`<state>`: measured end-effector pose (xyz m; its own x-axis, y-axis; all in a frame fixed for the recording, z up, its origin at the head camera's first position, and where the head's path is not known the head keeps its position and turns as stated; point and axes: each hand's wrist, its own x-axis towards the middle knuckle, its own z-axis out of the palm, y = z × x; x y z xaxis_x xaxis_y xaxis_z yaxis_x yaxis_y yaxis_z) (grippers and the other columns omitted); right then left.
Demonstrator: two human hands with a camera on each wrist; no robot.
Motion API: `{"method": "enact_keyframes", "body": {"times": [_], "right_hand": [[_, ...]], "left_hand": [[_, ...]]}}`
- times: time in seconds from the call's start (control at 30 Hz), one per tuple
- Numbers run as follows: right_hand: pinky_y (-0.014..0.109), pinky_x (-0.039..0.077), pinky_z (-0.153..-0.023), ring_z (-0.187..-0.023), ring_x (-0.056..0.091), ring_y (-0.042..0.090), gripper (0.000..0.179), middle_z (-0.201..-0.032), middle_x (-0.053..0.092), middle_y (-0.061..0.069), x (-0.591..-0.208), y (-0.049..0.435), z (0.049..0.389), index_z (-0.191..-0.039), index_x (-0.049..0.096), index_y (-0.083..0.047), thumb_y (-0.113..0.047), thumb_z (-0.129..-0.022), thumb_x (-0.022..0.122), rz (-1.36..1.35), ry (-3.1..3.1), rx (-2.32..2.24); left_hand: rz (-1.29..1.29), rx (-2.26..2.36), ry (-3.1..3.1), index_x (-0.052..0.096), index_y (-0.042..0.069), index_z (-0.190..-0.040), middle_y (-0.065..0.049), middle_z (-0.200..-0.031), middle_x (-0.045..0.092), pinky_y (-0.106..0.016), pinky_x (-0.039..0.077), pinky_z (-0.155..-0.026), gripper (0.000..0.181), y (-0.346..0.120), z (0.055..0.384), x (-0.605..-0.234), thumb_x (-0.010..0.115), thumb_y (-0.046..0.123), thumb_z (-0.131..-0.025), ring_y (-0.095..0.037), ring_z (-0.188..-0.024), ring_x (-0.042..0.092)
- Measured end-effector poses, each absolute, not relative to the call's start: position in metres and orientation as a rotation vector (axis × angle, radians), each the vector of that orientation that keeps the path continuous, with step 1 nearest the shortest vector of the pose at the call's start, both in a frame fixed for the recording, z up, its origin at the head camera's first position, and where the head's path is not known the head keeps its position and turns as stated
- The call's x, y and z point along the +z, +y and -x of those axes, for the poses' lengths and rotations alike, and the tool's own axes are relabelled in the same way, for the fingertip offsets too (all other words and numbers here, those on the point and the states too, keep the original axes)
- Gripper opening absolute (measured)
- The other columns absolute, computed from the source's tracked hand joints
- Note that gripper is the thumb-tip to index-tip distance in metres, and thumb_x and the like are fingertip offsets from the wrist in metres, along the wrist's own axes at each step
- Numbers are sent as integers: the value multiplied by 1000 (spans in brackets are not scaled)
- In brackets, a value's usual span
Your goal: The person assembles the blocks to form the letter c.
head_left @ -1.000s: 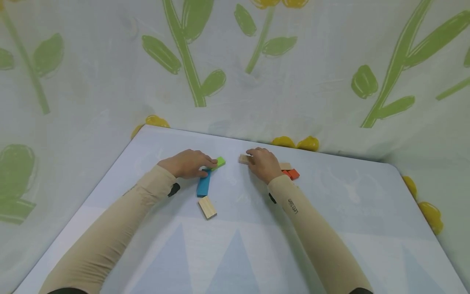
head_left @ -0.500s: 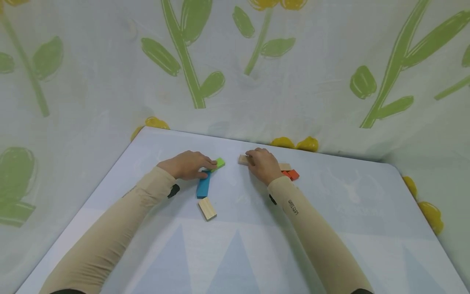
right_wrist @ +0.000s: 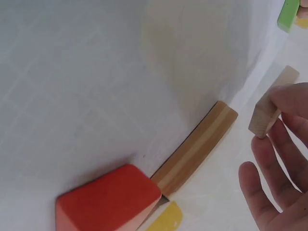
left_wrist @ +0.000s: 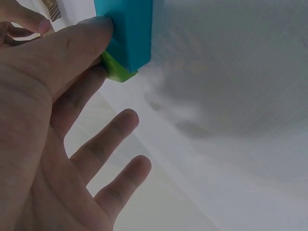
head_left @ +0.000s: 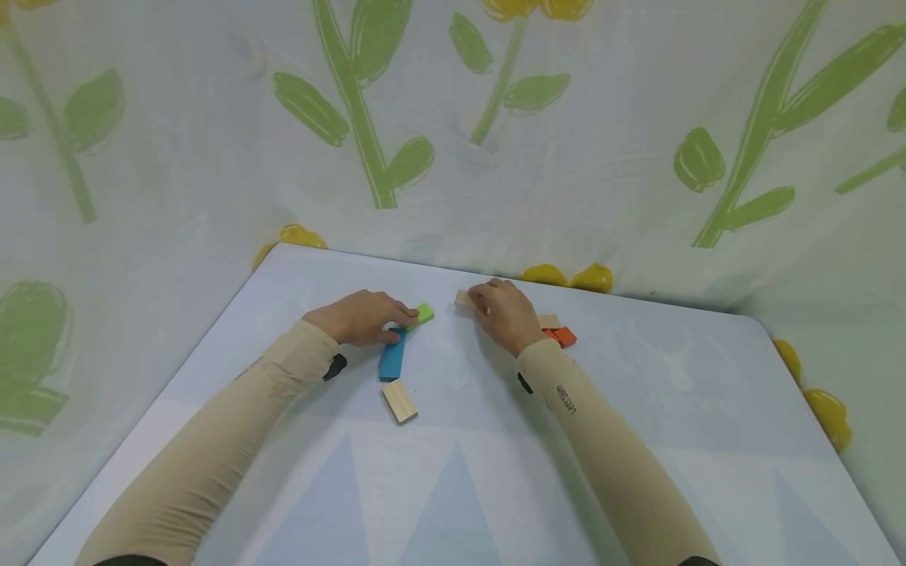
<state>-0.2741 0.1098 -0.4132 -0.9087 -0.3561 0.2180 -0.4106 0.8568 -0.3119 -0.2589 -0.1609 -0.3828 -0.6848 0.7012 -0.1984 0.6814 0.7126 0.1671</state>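
The left hand (head_left: 359,317) lies across the join of two blocks, thumb against the blue block (head_left: 392,358) and a finger on the green block (head_left: 423,314); two further fingers stretch out free. Whether it truly pinches either block or only steadies them, I cannot tell. At its 3 o'clock, well apart, the right hand (head_left: 506,313) is clamped on a pale block (head_left: 463,299), thumb on one side and fingertips on the other. Whether that block's underside touches the worktop (head_left: 658,409) is unclear.

The step in hand looks like positioning the pale block while the left hand keeps the blue and green pair in line. The pale block sits between 2 and 3 o'clock of the green one, with a gap between them. The next move probably calls for settling the pale block flat at the angle wanted, then loosening the right hand without nudging it.

Farther out, a wooden block (head_left: 400,402) lies flat and unheld at the blue block's 6 o'clock, near its end. At the right hand's 3 o'clock is another plain block (head_left: 549,321), with red blocks (head_left: 565,336) just beside it, toward 4 o'clock.
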Motion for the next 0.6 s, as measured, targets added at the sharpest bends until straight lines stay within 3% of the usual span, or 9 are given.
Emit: {"method": "enact_keyframes", "body": {"times": [0.6], "right_hand": [[37,52,-98,-111,62,21,27,-115,71,2,-421,97,275,-122,74,-13,-12,-94,73,-666,-2926,554]], "left_hand": [[-1057,115,2654,59,15,-144,-1,-151,51,-52,40,-113,49,-159,260,-381,71,22,-97,-33,-139,47]]}}
